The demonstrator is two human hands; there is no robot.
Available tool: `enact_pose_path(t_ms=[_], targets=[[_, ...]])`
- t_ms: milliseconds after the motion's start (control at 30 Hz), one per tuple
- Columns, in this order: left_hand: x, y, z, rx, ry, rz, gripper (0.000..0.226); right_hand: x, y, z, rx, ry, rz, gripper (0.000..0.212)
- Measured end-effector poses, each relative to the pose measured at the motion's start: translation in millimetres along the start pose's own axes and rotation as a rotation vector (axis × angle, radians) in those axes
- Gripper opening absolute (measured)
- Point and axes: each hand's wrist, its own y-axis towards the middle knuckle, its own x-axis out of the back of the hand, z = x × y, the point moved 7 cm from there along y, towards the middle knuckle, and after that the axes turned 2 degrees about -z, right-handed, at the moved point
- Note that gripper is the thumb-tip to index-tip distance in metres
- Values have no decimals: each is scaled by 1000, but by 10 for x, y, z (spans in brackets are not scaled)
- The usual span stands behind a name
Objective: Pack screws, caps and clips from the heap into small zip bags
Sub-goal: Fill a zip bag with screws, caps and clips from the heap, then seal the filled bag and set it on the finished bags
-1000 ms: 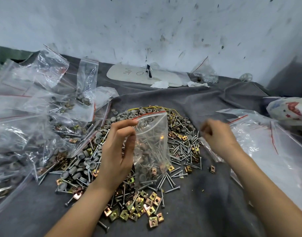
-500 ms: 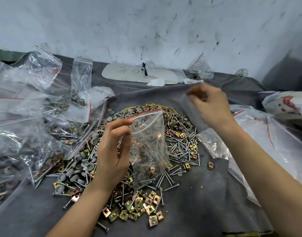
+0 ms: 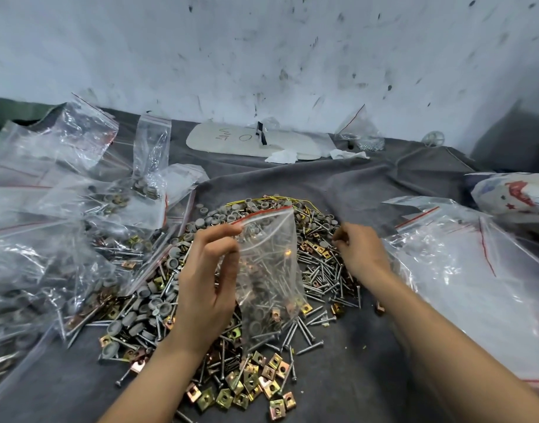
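Observation:
My left hand pinches the left edge of a small clear zip bag with a red strip along its mouth. The bag hangs upright over the heap and holds several screws, grey caps and brass clips. The heap spreads on the dark grey cloth: grey caps at the left and back, screws in the middle and right, square brass clips at the front. My right hand rests on the heap's right side with its fingers curled down among the screws. What the fingers hold is hidden.
Filled zip bags are piled along the left. A stack of empty clear bags lies at the right, a printed bag behind it. A white board, paper scraps and another small bag lie by the stained wall.
My right hand rose above the heap half a second ago, then came back down onto the heap's right side. My left hand kept the bag upright in the same place.

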Motion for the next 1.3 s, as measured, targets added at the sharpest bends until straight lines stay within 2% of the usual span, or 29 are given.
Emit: enact_pose_path(t_ms=[133, 200, 233, 267, 333, 400, 500, 567, 667, 767, 833, 967, 1100, 1200, 1300], targets=[[-14, 4, -16, -9, 4, 11, 12, 526, -138, 420, 62, 599, -180, 12], [-18, -7, -8, -10, 3, 18, 7, 864, -280, 822, 239, 885, -192, 20], [-21, -9, -6, -11, -6, 18, 9, 1008, -376, 1026, 356, 945, -173, 21], [-18, -8, -5, -14, -12, 14, 13, 1098, -476, 1221, 468, 929, -137, 19], [-10, 3, -22, -40, -4, 0, 20, 1070, -647, 1511, 596, 723, -32, 11], [-7, 7, -34, -67, 16, -5, 22, 900, -724, 1591, 619, 492, 44, 10], [7, 0, -9, -52, 20, -7, 23, 695, -755, 1458, 583, 395, 124, 22], [9, -11, 4, -26, 16, -7, 24, 683, -782, 1345, 557, 442, 121, 20], [19, -9, 13, 47, -38, -38, 22, 775, -813, 1183, 521, 573, 25, 7], [79, 43, 24, 158, -47, -69, 18, 848, -875, 1059, 479, 715, -15, 21], [120, 114, -1, 199, -44, -79, 7, 894, -889, 966, 415, 823, -37, 28], [91, 301, -134, 240, -156, -58, 23, 945, -816, 757, 246, 1000, 4, 17], [3, 468, -276, 177, -180, 64, 42, 932, -778, 614, 121, 1159, 136, 18], [-59, 506, -380, 85, -158, 140, 49, 980, -793, 544, 142, 1144, 125, 19], [-104, 498, -434, 73, -193, 169, 51, 1029, -815, 504, 171, 1081, 87, 18]])
